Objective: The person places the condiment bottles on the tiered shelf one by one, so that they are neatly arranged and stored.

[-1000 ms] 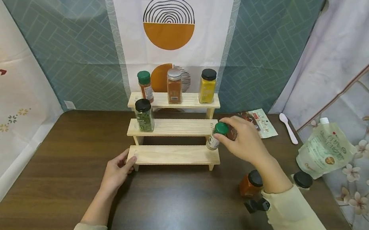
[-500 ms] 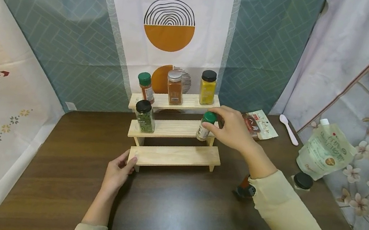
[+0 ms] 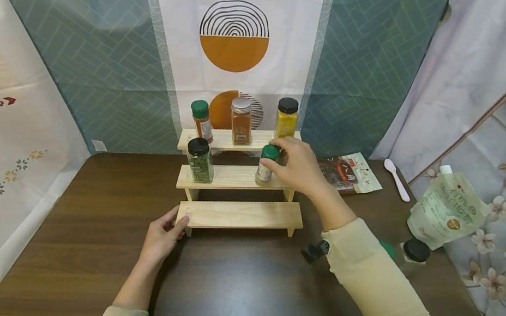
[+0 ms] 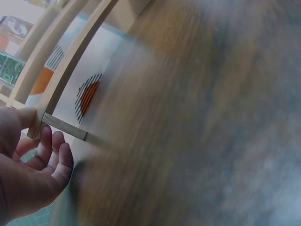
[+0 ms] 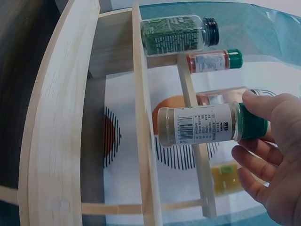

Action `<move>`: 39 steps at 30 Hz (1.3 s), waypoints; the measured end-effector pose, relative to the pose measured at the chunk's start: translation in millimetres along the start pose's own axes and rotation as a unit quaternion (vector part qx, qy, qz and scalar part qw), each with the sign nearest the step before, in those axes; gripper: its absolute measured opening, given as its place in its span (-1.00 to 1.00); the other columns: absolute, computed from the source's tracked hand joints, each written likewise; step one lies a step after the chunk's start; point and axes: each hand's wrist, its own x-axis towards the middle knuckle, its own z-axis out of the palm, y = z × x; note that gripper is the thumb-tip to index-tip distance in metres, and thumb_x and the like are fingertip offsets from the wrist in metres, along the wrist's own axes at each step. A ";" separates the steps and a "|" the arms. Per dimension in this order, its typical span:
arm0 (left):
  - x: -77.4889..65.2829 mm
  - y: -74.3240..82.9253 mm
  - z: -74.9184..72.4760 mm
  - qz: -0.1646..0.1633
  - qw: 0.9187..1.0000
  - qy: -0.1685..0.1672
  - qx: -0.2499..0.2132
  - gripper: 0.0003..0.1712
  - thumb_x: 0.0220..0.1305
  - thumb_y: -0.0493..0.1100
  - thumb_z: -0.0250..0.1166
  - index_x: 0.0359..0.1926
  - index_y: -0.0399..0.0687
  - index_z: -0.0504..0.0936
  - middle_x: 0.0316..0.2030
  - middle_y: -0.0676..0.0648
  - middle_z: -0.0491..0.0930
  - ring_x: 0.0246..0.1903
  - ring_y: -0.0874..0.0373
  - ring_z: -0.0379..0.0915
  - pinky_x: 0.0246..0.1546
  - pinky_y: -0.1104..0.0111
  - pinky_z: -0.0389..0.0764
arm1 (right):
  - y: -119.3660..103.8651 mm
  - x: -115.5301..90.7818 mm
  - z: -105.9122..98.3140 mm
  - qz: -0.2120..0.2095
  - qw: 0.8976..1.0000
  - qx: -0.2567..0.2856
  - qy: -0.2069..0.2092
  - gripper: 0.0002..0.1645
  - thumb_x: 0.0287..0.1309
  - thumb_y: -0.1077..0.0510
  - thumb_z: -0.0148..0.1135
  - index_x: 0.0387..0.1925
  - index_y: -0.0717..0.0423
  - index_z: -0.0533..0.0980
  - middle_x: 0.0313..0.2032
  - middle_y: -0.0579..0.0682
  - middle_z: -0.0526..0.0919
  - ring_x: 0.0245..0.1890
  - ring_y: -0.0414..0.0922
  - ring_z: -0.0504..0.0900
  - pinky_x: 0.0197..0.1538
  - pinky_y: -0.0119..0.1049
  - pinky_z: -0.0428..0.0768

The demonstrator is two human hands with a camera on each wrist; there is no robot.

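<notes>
Centre: green-capped jar [image 3: 263,174], right fingers [image 5: 254,162] pinching cap; could topple if released tilted. Lower centre: left fingers [image 4: 65,165] gripping rack [image 3: 244,216].

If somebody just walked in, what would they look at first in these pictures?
Probably the three-step wooden rack on the table, with a bright yellow jar at the right end of its top step. Next, the right hand holding a green-capped jar by its lid at the middle step. Behind the rack, the upper orange half-circle on the white panel stands out too.
</notes>
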 end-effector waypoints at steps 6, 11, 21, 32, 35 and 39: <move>0.3 -0.2 0.7 -0.004 1.000 0.007 0.006 -0.39 0.42 -0.15 0.33 0.40 -0.24 0.44 -0.34 -0.13 0.56 -0.41 0.20 0.49 -0.38 0.49 0.60 | -6.6 12.9 9.2 -0.003 1.000 -0.020 -0.011 -0.44 0.26 -0.05 0.42 0.14 0.22 0.59 -0.09 0.10 0.67 -0.14 0.04 0.64 -0.07 -0.08 0.58; 0.5 -1.7 0.2 0.001 1.000 -0.001 0.012 -0.39 0.43 -0.14 0.31 0.42 -0.23 0.42 -0.29 -0.19 0.58 -0.35 0.15 0.50 -0.34 0.48 0.61 | -11.7 22.1 17.8 0.002 1.000 -0.017 -0.020 -0.45 0.26 -0.07 0.42 0.15 0.18 0.59 -0.05 0.07 0.66 -0.15 0.01 0.63 -0.12 -0.16 0.60; 0.2 -1.6 -1.0 0.005 1.000 -0.006 0.004 -0.39 0.43 -0.11 0.31 0.41 -0.23 0.43 -0.31 -0.16 0.57 -0.35 0.16 0.48 -0.35 0.47 0.60 | -22.2 33.1 29.9 0.030 0.997 -0.016 -0.064 -0.39 0.29 -0.12 0.38 0.23 0.13 0.55 0.06 0.07 0.63 -0.12 -0.02 0.60 -0.09 -0.17 0.60; 0.2 -2.3 -0.1 0.002 1.000 -0.005 0.004 -0.38 0.44 -0.15 0.30 0.42 -0.26 0.40 -0.30 -0.16 0.57 -0.35 0.16 0.49 -0.35 0.48 0.60 | -15.2 27.5 33.0 0.050 0.996 -0.012 -0.069 -0.19 0.27 -0.21 0.36 0.39 0.12 0.40 0.14 0.09 0.60 -0.02 0.02 0.62 0.01 -0.06 0.60; 0.0 -1.8 -0.3 0.002 1.000 -0.005 0.004 -0.39 0.44 -0.15 0.30 0.42 -0.26 0.40 -0.30 -0.16 0.58 -0.35 0.15 0.50 -0.34 0.47 0.61 | -11.2 21.9 34.0 0.055 0.996 -0.001 -0.064 -0.17 0.25 -0.21 0.38 0.38 0.16 0.41 0.06 0.07 0.64 -0.04 0.01 0.61 -0.01 -0.06 0.60; 0.0 -1.3 -0.1 0.001 1.000 -0.004 0.002 -0.38 0.44 -0.15 0.30 0.42 -0.25 0.40 -0.28 -0.16 0.59 -0.34 0.14 0.51 -0.33 0.46 0.62 | -5.3 13.6 35.0 0.049 0.997 0.008 -0.051 -0.26 0.23 -0.20 0.40 0.25 0.19 0.50 -0.04 0.06 0.64 -0.10 0.02 0.63 -0.03 -0.07 0.61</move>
